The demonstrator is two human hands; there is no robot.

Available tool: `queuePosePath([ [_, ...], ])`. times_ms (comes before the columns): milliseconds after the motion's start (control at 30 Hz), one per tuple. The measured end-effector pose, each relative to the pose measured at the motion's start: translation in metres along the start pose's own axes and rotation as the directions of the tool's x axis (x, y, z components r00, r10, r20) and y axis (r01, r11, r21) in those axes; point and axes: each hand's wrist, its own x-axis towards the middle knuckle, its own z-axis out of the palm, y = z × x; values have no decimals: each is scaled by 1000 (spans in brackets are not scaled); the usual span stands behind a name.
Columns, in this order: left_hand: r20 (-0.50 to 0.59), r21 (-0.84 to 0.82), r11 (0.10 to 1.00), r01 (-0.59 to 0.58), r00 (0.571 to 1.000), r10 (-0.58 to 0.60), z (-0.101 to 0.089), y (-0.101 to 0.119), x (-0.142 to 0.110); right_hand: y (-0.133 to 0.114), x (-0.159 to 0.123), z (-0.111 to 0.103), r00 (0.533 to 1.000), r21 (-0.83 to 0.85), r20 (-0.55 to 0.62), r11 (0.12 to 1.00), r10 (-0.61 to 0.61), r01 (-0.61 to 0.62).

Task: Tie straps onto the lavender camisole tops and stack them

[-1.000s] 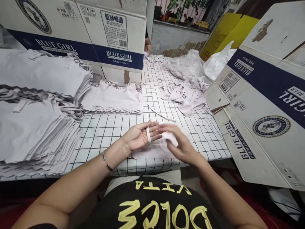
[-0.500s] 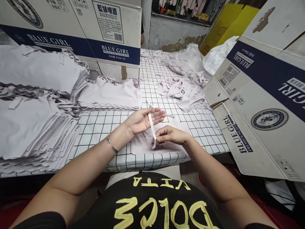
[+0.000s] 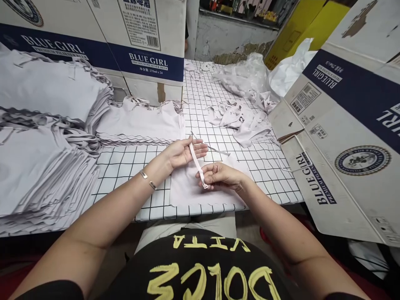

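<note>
A narrow pale pink strap (image 3: 195, 157) runs slantwise between my two hands. My left hand (image 3: 184, 152) is palm up with its fingers stretched out, its thumb holding the strap's upper end. My right hand (image 3: 220, 175) pinches the lower end, where a small ring or slider (image 3: 205, 186) shows at the fingertips. Beneath both hands a pale pink fabric piece (image 3: 187, 189) lies flat on the checked table cover (image 3: 125, 166). Just beyond my fingers rests a thin grey strip or tool (image 3: 218, 151), partly hidden by the left hand; its kind is unclear.
Tall stacks of pale fabric pieces with straps (image 3: 40, 162) stand at left, with a lower stack (image 3: 140, 121) beside them. Cardboard cartons rise at back left (image 3: 150, 79) and right (image 3: 337, 125). Fabric scraps (image 3: 240, 121) and clear plastic (image 3: 243, 77) lie toward the back.
My left hand has shifted slightly left, its thumb now on the strap. My right fingers have turned, bringing the small ring or slider into clearer view. The camera view has shifted a little.
</note>
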Motion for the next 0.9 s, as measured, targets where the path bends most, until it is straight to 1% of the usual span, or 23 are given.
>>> queuePosePath([
  [67,14,28,999,-23,1000,22,2,4,4,0,0,1,998,-15,33,998,55,-54],
  [100,13,77,997,-25,1000,24,3,5,5,-1,0,2,997,-29,36,997,72,-71],
  [133,-5,167,986,-21,1000,22,4,7,5,-1,-1,2,997,-49,21,996,77,-76],
  [167,-48,305,952,-6,999,22,4,7,3,-3,-1,2,998,-74,-16,995,59,-60],
  [200,-104,483,876,10,994,46,4,6,-1,-5,-2,0,997,-101,-77,995,16,-24],
  [233,-148,671,741,24,984,103,4,3,-6,-7,-3,-2,987,-126,-153,992,-43,24],
  [267,-162,830,557,31,969,188,3,-1,-13,-10,-3,-5,965,-149,-236,986,-110,76],
  [300,-134,937,347,30,951,279,1,-8,-20,-12,-3,-9,932,-169,-317,978,-174,125],
  [333,-74,989,148,23,934,348,-1,-16,-27,-14,-3,-12,893,-186,-388,968,-229,168],
  [367,-5,1000,-18,12,922,388,-4,-24,-33,-17,-1,-16,855,-201,-441,959,-272,202],
  [400,52,991,-137,5,912,407,-6,-33,-37,-18,0,-18,825,-215,-478,951,-302,224],
  [433,82,977,-212,7,908,411,-8,-41,-40,-19,3,-20,803,-227,-500,944,-323,239],
  [467,93,968,-250,13,909,407,-10,-47,-42,-18,5,-21,788,-235,-514,939,-340,251],
  [500,90,965,-261,19,912,399,-11,-52,-43,-17,8,-21,780,-244,-518,935,-351,258],
  [600,47,978,-205,36,922,386,-11,-58,-41,-8,16,-19,777,-312,-493,913,-391,262],
  [700,21,988,-152,43,919,393,-8,-57,-41,4,21,-17,781,-453,-429,856,-454,249],
  [800,24,990,-136,35,914,406,-7,-58,-43,12,22,-17,787,-605,-379,774,-487,188],
  [900,31,989,-142,30,912,408,-7,-59,-44,14,22,-16,801,-689,-350,713,-485,131],
])
